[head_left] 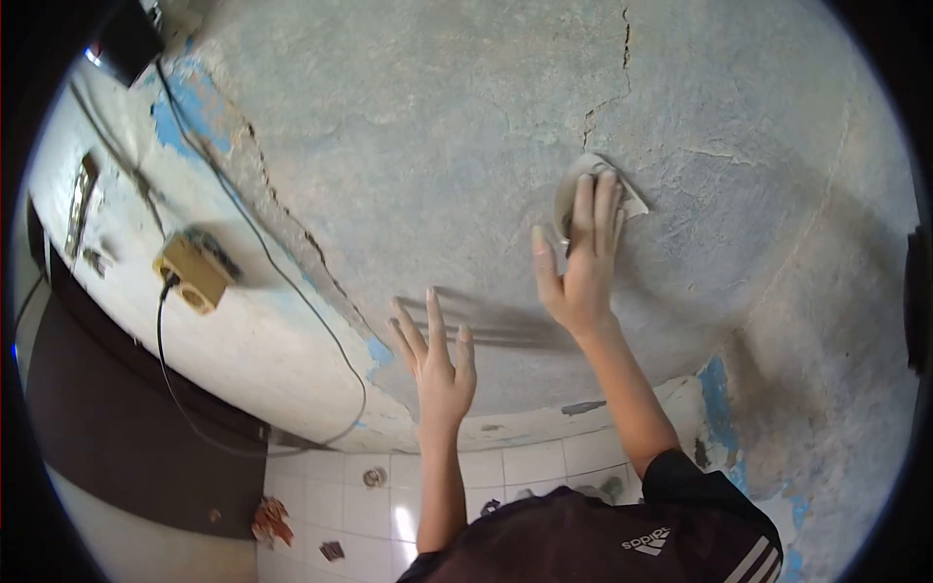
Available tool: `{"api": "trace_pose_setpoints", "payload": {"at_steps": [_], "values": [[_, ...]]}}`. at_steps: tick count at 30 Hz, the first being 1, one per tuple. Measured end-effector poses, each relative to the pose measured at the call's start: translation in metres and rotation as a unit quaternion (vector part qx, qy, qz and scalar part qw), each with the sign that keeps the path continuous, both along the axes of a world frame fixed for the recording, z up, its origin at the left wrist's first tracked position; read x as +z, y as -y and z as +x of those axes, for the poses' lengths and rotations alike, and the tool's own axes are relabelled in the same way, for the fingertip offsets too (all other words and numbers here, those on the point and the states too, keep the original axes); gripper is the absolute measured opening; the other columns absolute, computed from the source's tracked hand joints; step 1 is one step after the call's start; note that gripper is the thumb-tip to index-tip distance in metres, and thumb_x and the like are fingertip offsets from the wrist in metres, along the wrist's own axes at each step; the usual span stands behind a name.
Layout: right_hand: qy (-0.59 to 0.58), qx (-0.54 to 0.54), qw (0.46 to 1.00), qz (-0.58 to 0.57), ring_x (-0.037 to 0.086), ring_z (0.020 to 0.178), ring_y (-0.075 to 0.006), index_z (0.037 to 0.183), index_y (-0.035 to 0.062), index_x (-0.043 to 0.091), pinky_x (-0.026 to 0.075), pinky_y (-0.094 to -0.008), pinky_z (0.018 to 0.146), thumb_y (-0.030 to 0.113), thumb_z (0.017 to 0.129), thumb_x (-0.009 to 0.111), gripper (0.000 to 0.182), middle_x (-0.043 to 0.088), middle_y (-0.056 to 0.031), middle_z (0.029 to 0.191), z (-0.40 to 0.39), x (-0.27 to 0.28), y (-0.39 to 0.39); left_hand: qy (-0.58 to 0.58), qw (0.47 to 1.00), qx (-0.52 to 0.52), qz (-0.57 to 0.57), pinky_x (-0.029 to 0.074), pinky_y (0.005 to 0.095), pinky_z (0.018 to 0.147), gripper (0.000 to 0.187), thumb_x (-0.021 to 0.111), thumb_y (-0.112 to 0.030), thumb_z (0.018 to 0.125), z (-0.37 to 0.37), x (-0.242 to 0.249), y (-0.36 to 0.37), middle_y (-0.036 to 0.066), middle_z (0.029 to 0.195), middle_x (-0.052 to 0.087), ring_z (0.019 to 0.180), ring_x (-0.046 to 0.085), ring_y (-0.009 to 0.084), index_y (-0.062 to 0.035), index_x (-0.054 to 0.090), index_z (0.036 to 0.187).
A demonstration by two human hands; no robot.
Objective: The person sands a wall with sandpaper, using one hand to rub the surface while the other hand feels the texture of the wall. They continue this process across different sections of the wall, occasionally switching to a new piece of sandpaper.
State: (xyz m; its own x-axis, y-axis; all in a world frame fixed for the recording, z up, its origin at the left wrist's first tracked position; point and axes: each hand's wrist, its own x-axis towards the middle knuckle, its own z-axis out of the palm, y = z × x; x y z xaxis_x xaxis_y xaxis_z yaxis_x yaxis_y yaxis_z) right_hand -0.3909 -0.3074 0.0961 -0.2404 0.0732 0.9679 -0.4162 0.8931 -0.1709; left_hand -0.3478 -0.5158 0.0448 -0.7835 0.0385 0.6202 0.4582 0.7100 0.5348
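My right hand (pixel 588 267) presses a bent, greyish piece of sandpaper (pixel 630 199) flat against the plastered wall (pixel 466 194), with the fingers laid over it and the thumb held out to the side. A thin crack (pixel 627 44) runs down the wall to just above the sandpaper. Lower and to the left, my left hand (pixel 442 374) is held up close to the wall with its fingers spread and nothing in them. Pale dust coats the fingers of both hands.
A yellowish socket block (pixel 197 272) with a plugged-in black cable (pixel 326 316) hangs on the left wall. Blue paint (pixel 190 112) peels near a long corner crack. On the tiled floor (pixel 364 510) lie a crumpled brown scrap (pixel 273 521) and a small round object (pixel 374 477).
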Motion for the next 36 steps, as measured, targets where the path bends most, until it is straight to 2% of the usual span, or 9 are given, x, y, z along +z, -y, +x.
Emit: {"api": "trace_pose_setpoints", "payload": {"at_steps": [2, 7, 9, 14, 17, 20, 23, 28, 36], "values": [[-0.045, -0.016, 0.998, -0.031, 0.024, 0.145, -0.0567, 0.153, -0.0092, 0.027, 0.017, -0.0643, 0.118, 0.03, 0.1, 0.055, 0.072, 0.026, -0.0355, 0.157, -0.005, 0.002, 0.001, -0.023, 0.999, -0.033, -0.003, 0.011, 0.0626, 0.119, 0.062, 0.054, -0.032, 0.104, -0.004, -0.003, -0.004, 0.032, 0.165, 0.0, 0.151, -0.003, 0.0543, -0.0142, 0.032, 0.159], [0.156, -0.088, 0.984, 0.015, 0.028, 0.144, -0.0543, 0.152, -0.0091, 0.032, 0.023, -0.0628, 0.117, 0.026, 0.098, 0.055, 0.068, 0.031, -0.0345, 0.155, 0.019, -0.134, 0.04, 0.017, 0.996, -0.08, 0.041, 0.005, 0.067, 0.117, 0.065, 0.05, -0.037, 0.106, -0.003, -0.007, -0.017, 0.028, 0.166, -0.011, 0.149, -0.013, 0.0547, -0.0146, 0.025, 0.162], [0.267, -0.019, 0.963, 0.002, 0.019, 0.146, -0.0583, 0.152, -0.0126, 0.026, 0.015, -0.0609, 0.12, 0.03, 0.102, 0.049, 0.07, 0.023, -0.0401, 0.156, 0.027, -0.15, 0.04, 0.006, 0.997, -0.071, 0.028, 0.004, 0.0706, 0.115, 0.068, 0.052, -0.04, 0.105, -0.005, -0.011, -0.019, 0.029, 0.165, -0.013, 0.148, -0.015, 0.0563, -0.016, 0.024, 0.162], [0.069, -0.069, 0.992, -0.085, 0.02, 0.146, -0.0569, 0.153, -0.0132, 0.024, 0.017, -0.061, 0.12, 0.033, 0.103, 0.046, 0.072, 0.024, -0.04, 0.156, 0.017, -0.028, -0.008, 0.003, 0.993, -0.107, 0.057, 0.004, 0.0743, 0.111, 0.067, 0.055, -0.035, 0.103, -0.001, -0.009, -0.038, 0.035, 0.162, -0.015, 0.145, -0.02, 0.0599, -0.014, 0.028, 0.161], [0.062, -0.1, 0.988, -0.102, 0.025, 0.143, -0.0585, 0.152, -0.0139, 0.025, 0.018, -0.0624, 0.119, 0.025, 0.102, 0.046, 0.066, 0.027, -0.0408, 0.154, 0.019, -0.02, -0.002, 0.011, 0.991, -0.129, 0.029, 0.002, 0.0742, 0.111, 0.066, 0.054, -0.034, 0.103, 0.003, -0.012, -0.048, 0.036, 0.162, -0.015, 0.145, -0.021, 0.0601, -0.013, 0.028, 0.161], [0.153, -0.044, 0.985, -0.059, 0.017, 0.147, -0.0561, 0.154, -0.0127, 0.02, 0.011, -0.0622, 0.121, 0.033, 0.105, 0.041, 0.071, 0.02, -0.039, 0.158, 0.018, -0.105, 0.026, 0.014, 0.987, -0.156, 0.025, 0.0, 0.0733, 0.112, 0.064, 0.05, -0.031, 0.105, 0.002, -0.021, -0.052, 0.037, 0.161, -0.015, 0.145, -0.021, 0.0602, -0.0105, 0.026, 0.161], [0.183, -0.092, 0.979, -0.019, 0.023, 0.146, -0.0556, 0.154, -0.011, 0.023, 0.017, -0.0629, 0.119, 0.03, 0.105, 0.039, 0.066, 0.027, -0.0377, 0.156, 0.02, -0.111, 0.01, 0.013, 0.987, -0.158, 0.039, 0.0, 0.0699, 0.115, 0.062, 0.046, -0.033, 0.107, 0.001, -0.019, -0.059, 0.033, 0.163, -0.015, 0.147, -0.019, 0.0573, -0.0111, 0.025, 0.161], [0.06, -0.116, 0.985, -0.11, 0.022, 0.147, -0.0545, 0.154, -0.0097, 0.026, 0.016, -0.0582, 0.121, 0.037, 0.106, 0.035, 0.068, 0.026, -0.0363, 0.157, 0.024, -0.004, -0.071, 0.032, 0.983, -0.168, 0.061, -0.003, 0.0704, 0.114, 0.06, 0.044, -0.03, 0.107, 0.013, -0.01, -0.078, 0.036, 0.162, -0.014, 0.146, -0.019, 0.0588, -0.0082, 0.026, 0.16], [0.182, -0.103, 0.977, -0.035, 0.025, 0.145, -0.0539, 0.154, -0.0056, 0.03, 0.019, -0.0593, 0.119, 0.034, 0.104, 0.042, 0.065, 0.03, -0.0338, 0.156, 0.051, -0.131, -0.071, 0.018, 0.984, -0.173, 0.036, -0.003, 0.0691, 0.115, 0.064, 0.046, -0.032, 0.107, 0.023, -0.018, -0.136, 0.034, 0.163, -0.013, 0.146, -0.019, 0.0577, -0.0073, 0.023, 0.161]]}}
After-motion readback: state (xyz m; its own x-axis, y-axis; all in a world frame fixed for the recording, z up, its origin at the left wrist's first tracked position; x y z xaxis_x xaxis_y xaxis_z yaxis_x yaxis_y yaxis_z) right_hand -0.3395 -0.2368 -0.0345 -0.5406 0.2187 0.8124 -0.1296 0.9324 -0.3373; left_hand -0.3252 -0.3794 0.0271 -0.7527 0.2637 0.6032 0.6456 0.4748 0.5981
